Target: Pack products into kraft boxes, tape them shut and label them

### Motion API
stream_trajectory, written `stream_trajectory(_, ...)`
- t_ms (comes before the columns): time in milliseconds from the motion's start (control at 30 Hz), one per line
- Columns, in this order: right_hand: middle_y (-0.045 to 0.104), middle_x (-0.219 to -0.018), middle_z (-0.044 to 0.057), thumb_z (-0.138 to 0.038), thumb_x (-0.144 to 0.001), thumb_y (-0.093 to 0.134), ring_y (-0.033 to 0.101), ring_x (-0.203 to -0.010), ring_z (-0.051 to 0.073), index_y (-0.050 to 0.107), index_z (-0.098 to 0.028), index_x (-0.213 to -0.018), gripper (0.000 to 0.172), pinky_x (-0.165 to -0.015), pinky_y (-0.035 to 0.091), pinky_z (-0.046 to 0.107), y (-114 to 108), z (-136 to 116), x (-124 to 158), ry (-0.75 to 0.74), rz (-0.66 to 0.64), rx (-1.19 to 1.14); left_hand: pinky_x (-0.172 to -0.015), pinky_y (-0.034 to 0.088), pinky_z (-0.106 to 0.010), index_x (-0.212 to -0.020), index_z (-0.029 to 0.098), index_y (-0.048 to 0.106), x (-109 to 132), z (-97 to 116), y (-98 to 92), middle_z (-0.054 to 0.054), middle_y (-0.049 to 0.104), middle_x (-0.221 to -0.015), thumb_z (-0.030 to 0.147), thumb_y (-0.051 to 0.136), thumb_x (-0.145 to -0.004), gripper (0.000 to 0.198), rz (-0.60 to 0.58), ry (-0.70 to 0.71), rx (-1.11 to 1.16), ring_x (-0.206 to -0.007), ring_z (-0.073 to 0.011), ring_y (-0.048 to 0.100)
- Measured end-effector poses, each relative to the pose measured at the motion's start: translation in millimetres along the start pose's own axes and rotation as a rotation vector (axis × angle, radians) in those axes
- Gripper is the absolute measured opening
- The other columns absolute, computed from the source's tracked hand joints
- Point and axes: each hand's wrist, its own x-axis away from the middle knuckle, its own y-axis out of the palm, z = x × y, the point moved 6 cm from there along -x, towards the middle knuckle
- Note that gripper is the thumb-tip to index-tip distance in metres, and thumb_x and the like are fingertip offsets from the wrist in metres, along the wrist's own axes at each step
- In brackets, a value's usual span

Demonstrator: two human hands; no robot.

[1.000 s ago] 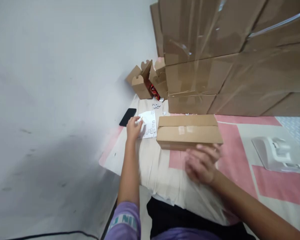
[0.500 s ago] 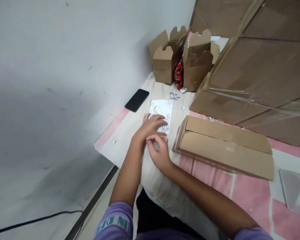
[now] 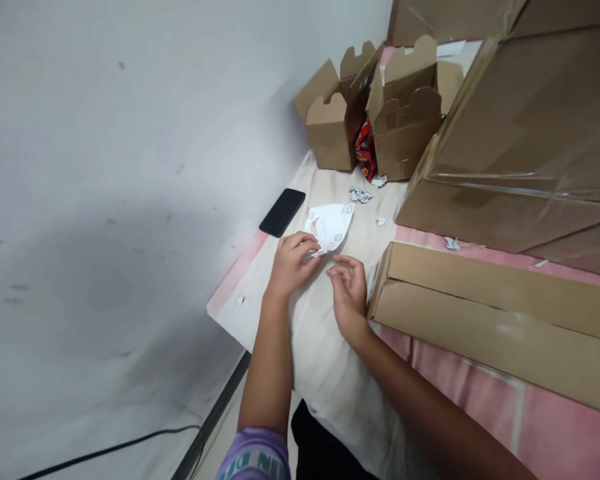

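A small white sheet of paper (image 3: 330, 223) with printed outlines lies on the pale cloth, its near edge curled up. My left hand (image 3: 294, 260) is closed on that near edge, pinching it between thumb and fingers. Just to the right, my right hand (image 3: 349, 283) is held palm inward with fingers loosely bent and apart, nothing seen in it. Its fingertips are close to the paper's near right corner; whether they touch it I cannot tell. A black phone (image 3: 283, 212) lies left of the sheet.
Two open cardboard boxes (image 3: 330, 130) stand at the back, a red packet (image 3: 365, 150) between them. Crumpled paper (image 3: 361, 195) lies in front. A long closed carton (image 3: 480, 303) is on the right, with large taped cartons (image 3: 530, 133) behind. A wall (image 3: 130, 167) borders the left.
My hands have moved apart, the right one shifting right. My left hand has closed on the paper's near edge, which now curls upward. The view has shifted slightly.
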Motion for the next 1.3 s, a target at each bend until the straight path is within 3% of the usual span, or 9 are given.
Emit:
stream_trajectory(200,0.068,-0.095,0.002,-0.040,-0.085,0.070,0.065,-0.084,0.017,0.057,-0.022,-0.103,0.028,-0.082,0.053,0.035,3,-3,-1,0.021,-0.060,0.004,-0.087,0.044,-0.036,-0.091,0.023,0.066,1,16,9.0,-0.002,0.072,-0.094,0.027,0.060,-0.097,0.010,-0.095,0.052,0.040,-0.093,-0.0183,0.066)
stream_trajectory(400,0.064,-0.083,-0.001,-0.036,-0.087,0.068,0.064,-0.078,0.017,0.047,-0.026,-0.098,0.026,-0.073,0.055,0.032,3,3,-3,-0.027,0.000,-0.092,-0.087,0.047,-0.038,-0.096,0.024,0.070,2,34,14.8,-0.006,0.070,-0.108,0.025,0.056,-0.096,0.014,-0.088,0.133,-0.011,-0.101,-0.0211,0.066)
stream_trajectory(533,0.059,-0.076,-0.002,-0.038,-0.092,0.062,0.061,-0.070,0.017,0.048,-0.026,-0.093,0.018,-0.069,0.054,0.032,0,7,-4,-0.002,0.008,-0.029,-0.091,0.048,-0.040,-0.103,0.026,0.071,2,39,13.0,-0.007,0.070,-0.111,0.025,0.063,-0.091,0.015,-0.108,0.146,-0.033,-0.105,-0.0227,0.065)
stream_trajectory(733,0.062,-0.084,0.000,-0.039,-0.096,0.055,0.062,-0.081,0.018,0.047,-0.027,-0.091,0.016,-0.078,0.055,0.034,-1,8,-4,-0.035,-0.027,-0.033,-0.094,0.052,-0.040,-0.102,0.024,0.072,2,34,9.1,-0.006,0.068,-0.109,0.022,0.062,-0.087,0.018,-0.105,0.111,0.182,-0.104,-0.0215,0.065)
stream_trajectory(1000,0.050,-0.078,-0.002,-0.039,-0.097,0.055,0.055,-0.075,0.017,0.040,-0.026,-0.085,0.023,-0.074,0.049,0.033,-3,15,-6,-0.071,0.009,0.033,-0.093,0.053,-0.040,-0.088,0.023,0.071,0,32,7.2,-0.005,0.069,-0.104,0.022,0.062,-0.090,0.009,-0.049,0.073,0.192,-0.101,-0.0214,0.066)
stream_trajectory(1300,0.054,-0.085,0.000,-0.037,-0.101,0.047,0.057,-0.081,0.017,0.041,-0.026,-0.092,0.016,-0.076,0.049,0.032,0,17,-7,-0.125,-0.022,0.077,-0.088,0.055,-0.039,-0.087,0.023,0.066,-1,32,4.8,-0.005,0.069,-0.097,0.022,0.061,-0.091,0.006,0.015,0.048,0.235,-0.093,-0.0201,0.067)
